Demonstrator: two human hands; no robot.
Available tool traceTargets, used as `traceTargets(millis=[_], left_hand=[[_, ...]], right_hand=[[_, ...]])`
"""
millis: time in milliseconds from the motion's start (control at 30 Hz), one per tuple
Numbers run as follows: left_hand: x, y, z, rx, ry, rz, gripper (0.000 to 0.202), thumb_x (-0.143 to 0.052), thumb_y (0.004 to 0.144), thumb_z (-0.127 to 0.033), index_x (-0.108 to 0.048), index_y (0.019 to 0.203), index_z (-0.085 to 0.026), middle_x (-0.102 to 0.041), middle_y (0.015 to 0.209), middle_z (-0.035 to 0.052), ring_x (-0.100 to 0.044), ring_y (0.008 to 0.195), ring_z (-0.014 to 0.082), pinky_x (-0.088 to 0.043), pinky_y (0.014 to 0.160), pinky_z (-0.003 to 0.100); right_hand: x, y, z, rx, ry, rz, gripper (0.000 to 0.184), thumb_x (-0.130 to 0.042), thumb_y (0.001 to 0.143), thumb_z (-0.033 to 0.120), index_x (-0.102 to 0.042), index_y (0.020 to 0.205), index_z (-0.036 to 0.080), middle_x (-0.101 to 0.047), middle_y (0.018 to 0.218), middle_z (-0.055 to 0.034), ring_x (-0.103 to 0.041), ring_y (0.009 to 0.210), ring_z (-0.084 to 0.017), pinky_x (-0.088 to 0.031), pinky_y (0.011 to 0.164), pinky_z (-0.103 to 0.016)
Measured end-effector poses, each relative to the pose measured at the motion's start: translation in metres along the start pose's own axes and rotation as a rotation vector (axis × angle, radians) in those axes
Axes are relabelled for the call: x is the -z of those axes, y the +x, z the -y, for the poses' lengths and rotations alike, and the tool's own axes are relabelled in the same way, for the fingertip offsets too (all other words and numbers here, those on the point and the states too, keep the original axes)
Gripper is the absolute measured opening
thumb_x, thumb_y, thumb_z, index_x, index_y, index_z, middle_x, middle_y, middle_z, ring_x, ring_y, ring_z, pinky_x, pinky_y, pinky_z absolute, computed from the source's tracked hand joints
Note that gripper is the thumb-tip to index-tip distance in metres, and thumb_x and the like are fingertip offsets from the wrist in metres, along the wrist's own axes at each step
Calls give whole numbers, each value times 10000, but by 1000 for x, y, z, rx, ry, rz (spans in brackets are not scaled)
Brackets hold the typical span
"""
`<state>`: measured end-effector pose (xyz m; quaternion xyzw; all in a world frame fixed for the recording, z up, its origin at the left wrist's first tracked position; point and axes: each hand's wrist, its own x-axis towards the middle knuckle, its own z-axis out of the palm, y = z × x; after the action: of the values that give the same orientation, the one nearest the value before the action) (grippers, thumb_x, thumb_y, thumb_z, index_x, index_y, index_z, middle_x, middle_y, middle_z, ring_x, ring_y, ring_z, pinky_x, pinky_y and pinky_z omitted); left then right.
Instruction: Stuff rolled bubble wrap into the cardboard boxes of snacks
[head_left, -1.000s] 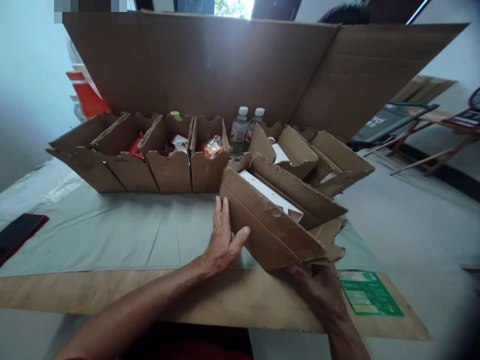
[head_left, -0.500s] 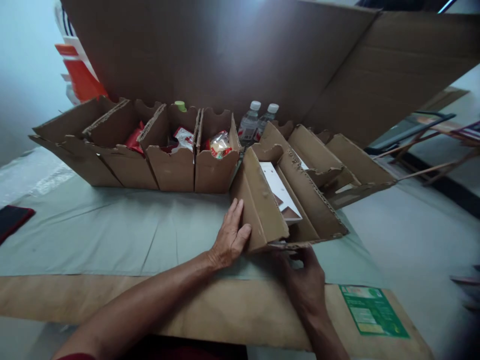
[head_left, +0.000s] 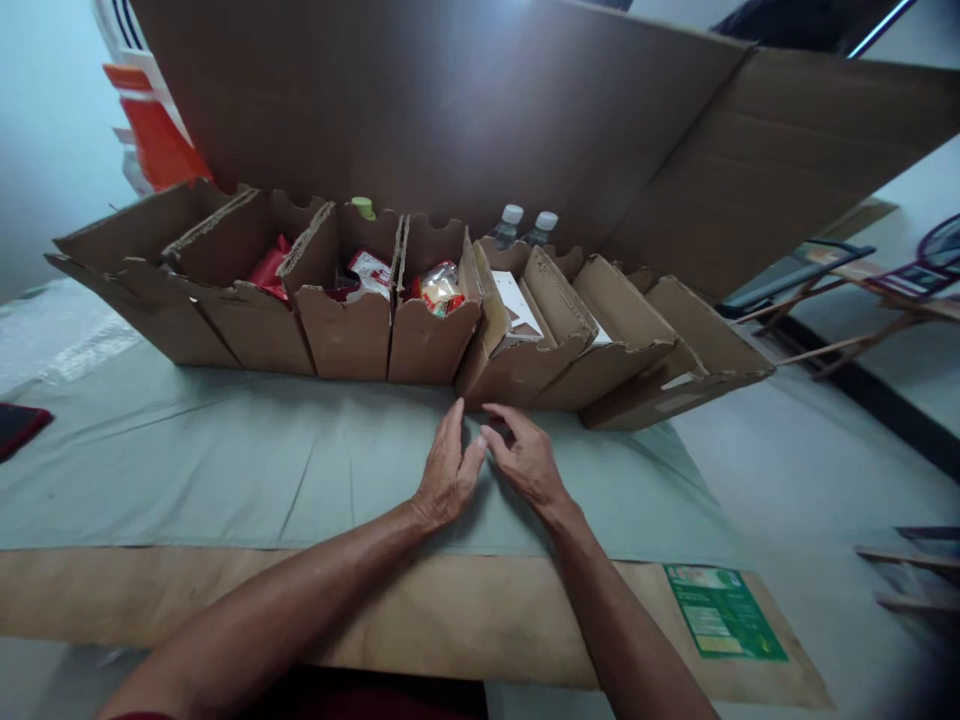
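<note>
My left hand [head_left: 448,470] is over the green cloth [head_left: 247,450], fingers stretched forward and holding nothing. Close beside it, my right hand [head_left: 526,460] is empty too, its fingers slightly curved and apart; the thumbs nearly meet. Just beyond the fingertips stands a cardboard bin [head_left: 517,375] with a white box [head_left: 516,305] inside. It sits in a row of several bins, right beside the bin [head_left: 427,345] that holds a clear and red snack packet [head_left: 441,288]. Further left are a bin with a white and red packet [head_left: 369,272] and one with a red packet [head_left: 270,268].
Two clear bottles [head_left: 540,230] with white caps and a green cap [head_left: 363,207] show behind the bins. A large cardboard panel [head_left: 420,110] rises at the back. A dark phone-like object [head_left: 21,430] lies far left, and a green printed sheet [head_left: 725,612] lies front right.
The bin with the white box has moved back and left into the row, now upright among the others. My right hand has let go and moved left; my left hand no longer touches its side.
</note>
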<state>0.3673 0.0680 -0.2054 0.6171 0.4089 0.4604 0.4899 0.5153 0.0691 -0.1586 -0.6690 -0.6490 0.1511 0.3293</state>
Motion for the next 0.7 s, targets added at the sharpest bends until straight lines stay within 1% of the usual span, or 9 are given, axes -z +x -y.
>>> traceTargets(millis=[33,100,233,300,467,600,700], left_hand=[[0,0,0,2,-4,3,731,-487,975,-472,-337,1593,-112,-365,1673,210,-319,1576,316,-167,1319,534],[0,1,1,11,-11,10,738,-490,974,-484,-339,1595,-117,-366,1673,209,-313,1578,321,-175,1318,533],[-1,1,1,9,-1,2,728,-486,972,-488,-351,1587,-121,-384,1662,213,-322,1573,332,-202,1309,551],[-2,1,2,0,20,5,716,-477,975,-471,-349,1582,-112,-396,1654,220,-343,1562,335,-210,1302,568],[-3,1,2,-10,43,23,699,-487,968,-430,-346,1579,-121,-428,1633,217,-386,1537,337,-220,1298,580],[-3,2,1,-23,33,17,697,-495,959,-399,-346,1570,-99,-434,1617,237,-394,1528,348,-242,1291,576],[-3,2,1,-36,16,17,677,-518,947,-367,-354,1560,-132,-438,1616,220,-401,1519,345,-273,1277,574]], right_hand=[[-4,1,1,24,21,19,429,-543,876,415,-715,1223,228,-758,1218,-97,-708,970,-234,-561,789,-352],[-9,6,1,41,51,33,496,-545,870,370,-672,1323,213,-732,1291,-113,-707,1014,-243,-577,785,-365],[-9,14,-1,40,82,42,575,-566,852,334,-620,1401,174,-710,1325,-152,-726,928,-240,-593,714,-367],[-6,14,1,44,82,37,564,-548,870,347,-624,1394,154,-707,1322,-165,-731,937,-244,-601,725,-375],[2,21,14,70,69,17,560,-548,876,360,-631,1389,152,-708,1332,-163,-718,1082,-277,-606,830,-417],[4,27,28,73,74,9,490,-546,885,343,-670,1327,171,-738,1283,-147,-737,1014,-261,-606,830,-414],[8,23,45,106,90,2,423,-535,919,354,-694,1276,193,-758,1228,-122,-727,1029,-250,-599,869,-408]])
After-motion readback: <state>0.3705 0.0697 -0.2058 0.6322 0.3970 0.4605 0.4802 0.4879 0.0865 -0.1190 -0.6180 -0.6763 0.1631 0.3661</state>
